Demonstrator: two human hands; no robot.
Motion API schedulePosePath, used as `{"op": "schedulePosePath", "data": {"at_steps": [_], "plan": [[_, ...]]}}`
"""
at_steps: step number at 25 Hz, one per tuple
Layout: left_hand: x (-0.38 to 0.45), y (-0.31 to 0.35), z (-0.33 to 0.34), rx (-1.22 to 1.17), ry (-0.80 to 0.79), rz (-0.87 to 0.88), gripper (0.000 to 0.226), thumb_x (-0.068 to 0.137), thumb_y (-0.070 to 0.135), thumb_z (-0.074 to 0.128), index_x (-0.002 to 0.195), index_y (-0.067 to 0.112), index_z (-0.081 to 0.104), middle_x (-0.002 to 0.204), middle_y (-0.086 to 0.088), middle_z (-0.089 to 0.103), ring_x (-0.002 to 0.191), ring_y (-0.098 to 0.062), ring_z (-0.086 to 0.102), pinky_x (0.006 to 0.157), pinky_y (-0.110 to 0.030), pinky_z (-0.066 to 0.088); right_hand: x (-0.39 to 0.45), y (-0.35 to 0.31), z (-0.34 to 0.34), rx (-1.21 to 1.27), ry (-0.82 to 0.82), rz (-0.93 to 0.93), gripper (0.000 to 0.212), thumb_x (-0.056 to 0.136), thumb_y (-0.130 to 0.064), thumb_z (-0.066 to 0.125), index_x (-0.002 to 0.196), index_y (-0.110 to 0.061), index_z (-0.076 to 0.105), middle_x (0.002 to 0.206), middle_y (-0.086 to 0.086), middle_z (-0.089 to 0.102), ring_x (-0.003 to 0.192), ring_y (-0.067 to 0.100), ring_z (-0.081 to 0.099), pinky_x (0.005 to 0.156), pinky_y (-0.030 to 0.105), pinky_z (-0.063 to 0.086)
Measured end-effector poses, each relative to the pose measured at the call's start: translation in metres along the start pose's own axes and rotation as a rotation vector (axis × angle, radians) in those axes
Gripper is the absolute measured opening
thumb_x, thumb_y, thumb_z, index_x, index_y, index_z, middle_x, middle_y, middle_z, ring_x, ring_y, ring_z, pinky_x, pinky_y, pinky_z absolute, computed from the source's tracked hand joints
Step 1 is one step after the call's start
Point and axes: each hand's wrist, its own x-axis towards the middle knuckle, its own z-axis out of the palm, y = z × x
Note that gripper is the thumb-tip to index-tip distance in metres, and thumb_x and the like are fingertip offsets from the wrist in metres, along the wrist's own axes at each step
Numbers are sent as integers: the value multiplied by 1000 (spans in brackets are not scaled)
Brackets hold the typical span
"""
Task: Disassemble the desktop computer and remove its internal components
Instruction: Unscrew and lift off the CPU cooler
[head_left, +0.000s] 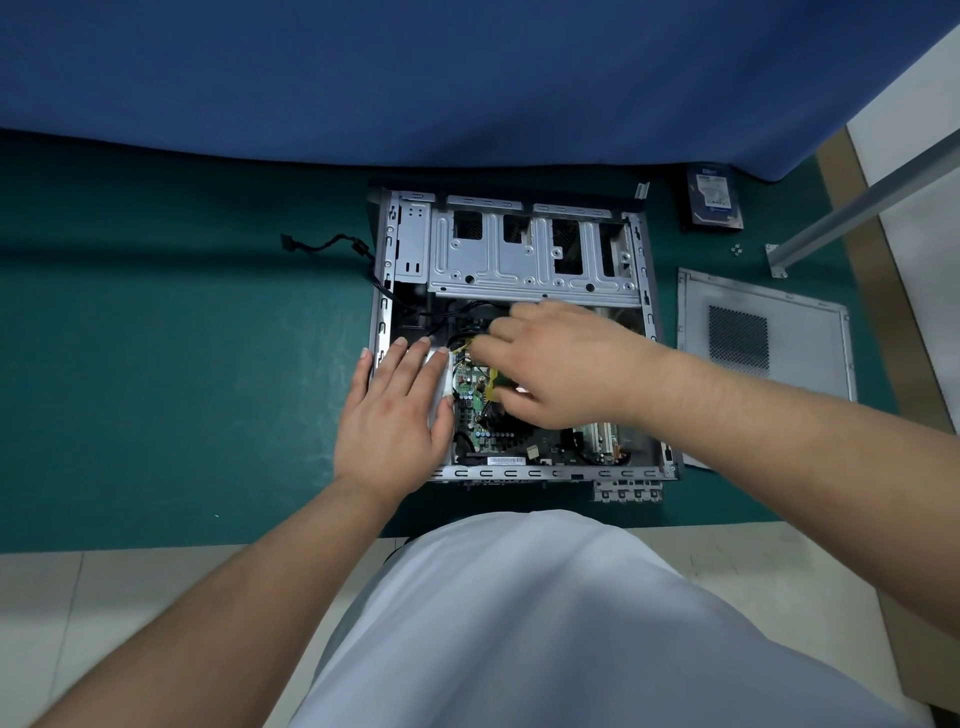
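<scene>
At frame centre, the open desktop case lies flat. Left hand rests flat-fingered on its left wall; right hand reaches inside among thin cables, grasp hidden. The motherboard looks fragile: pull connectors by plugs.

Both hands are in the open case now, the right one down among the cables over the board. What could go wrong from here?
1. The right hand works among yellow and black cables over the green board; a hard tug could strain a connector.
2. The left hand lies flat across the case edge; bare sheet metal might nick it if the case shifts.
3. The loose screws near the hard drive could roll away if the table is bumped.
</scene>
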Motion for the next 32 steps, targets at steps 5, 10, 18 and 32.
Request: {"op": "schedulePosePath", "data": {"at_steps": [5, 10, 18, 32], "plan": [[0, 1, -1, -8, 7, 3, 53, 101, 39, 42, 149, 18, 51, 156, -2, 48, 149, -25, 37, 126, -51, 18, 3, -5, 9, -111, 57, 315, 59, 103, -63, 19, 112, -15, 52, 53, -4, 35, 47, 23, 37, 46, 28, 29], [0, 1, -1, 0, -4, -3, 54, 102, 40, 40, 150, 19, 49, 156, -2, 48, 149, -25, 37, 126, -50, 17, -4, -1, 5, 49, 33, -55, 42, 95, -46, 45, 123, -16, 53, 90, 3, 61, 86, 25, 55, 69, 36, 41], [0, 2, -2, -5, -2, -1, 53, 102, 39, 40, 149, 17, 50, 156, -3, 48, 149, -26, 38, 126, -50, 17, 1, -6, 1, -2, -5, -92, 38, 99, -47, 50, 121, -16, 55, 93, 1, 61, 88, 24, 54, 74, 39, 47], [-1, 3, -6, -3, -31, -7, 54, 102, 39, 41, 150, 18, 49, 158, -3, 46, 150, -25, 35, 127, -50, 16, -5, -2, -2, 95, -28, -30, 30, 96, -38, 48, 113, -14, 51, 98, 4, 54, 88, 26, 56, 63, 37, 46]]}}
